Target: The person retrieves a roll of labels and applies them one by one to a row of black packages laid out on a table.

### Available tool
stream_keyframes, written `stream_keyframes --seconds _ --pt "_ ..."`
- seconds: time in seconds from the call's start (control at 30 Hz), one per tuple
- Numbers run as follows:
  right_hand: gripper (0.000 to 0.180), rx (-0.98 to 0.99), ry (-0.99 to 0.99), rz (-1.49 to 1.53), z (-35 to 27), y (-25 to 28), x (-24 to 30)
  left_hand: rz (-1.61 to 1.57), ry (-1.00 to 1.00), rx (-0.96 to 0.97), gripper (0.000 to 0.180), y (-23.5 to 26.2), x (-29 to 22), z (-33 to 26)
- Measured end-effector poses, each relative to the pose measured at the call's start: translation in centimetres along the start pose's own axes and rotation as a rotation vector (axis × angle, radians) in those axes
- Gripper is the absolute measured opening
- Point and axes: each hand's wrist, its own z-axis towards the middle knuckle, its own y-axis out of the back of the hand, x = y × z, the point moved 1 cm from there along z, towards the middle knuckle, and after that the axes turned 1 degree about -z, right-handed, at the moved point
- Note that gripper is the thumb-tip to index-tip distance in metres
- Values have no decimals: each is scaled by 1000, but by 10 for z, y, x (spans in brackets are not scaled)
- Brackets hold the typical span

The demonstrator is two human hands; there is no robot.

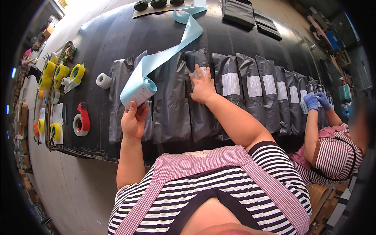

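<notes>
My left hand (134, 120) is closed on the lower edge of a roll of printed labels (137, 94) with light blue backing. From the roll a long twisted strip of backing (172, 49) runs away to the far edge of the table. With its fingers spread, my right hand (203, 87) lies flat on a dark grey plastic mailing bag (201, 121), over a white label mostly hidden under the fingers. More grey bags (170, 117) lie side by side to its left. The bags to the right, such as the nearest labelled bag (230, 84), carry white labels.
At the table's left stand a small white roll (103, 80), a red tape dispenser (82, 119) and several yellow tape rolls (77, 73) by a metal rack. Folded black bags (238, 13) lie at the far side. A co-worker's blue-gloved hands (312, 101) touch bags at the right.
</notes>
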Motion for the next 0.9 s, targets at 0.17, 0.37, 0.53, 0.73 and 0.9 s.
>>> stream_keyframes --seconds 0.17,0.37,0.53,0.73,0.9 --pt "85 -19 -97 123 -18 0 -9 -10 43 8 34 7 3 -8" --pt "66 -694 398 344 -62 16 -4 64 34 -1 34 -18 10 -22" --pt "59 -638 1034 154 -127 52 70 40 175 169 37 -19 19 -37" --pt "68 -388 684 774 -131 56 79 574 36 590 48 -25 -7 -64" --pt "66 -547 702 370 -138 60 94 679 86 412 27 -7 -16 -76"
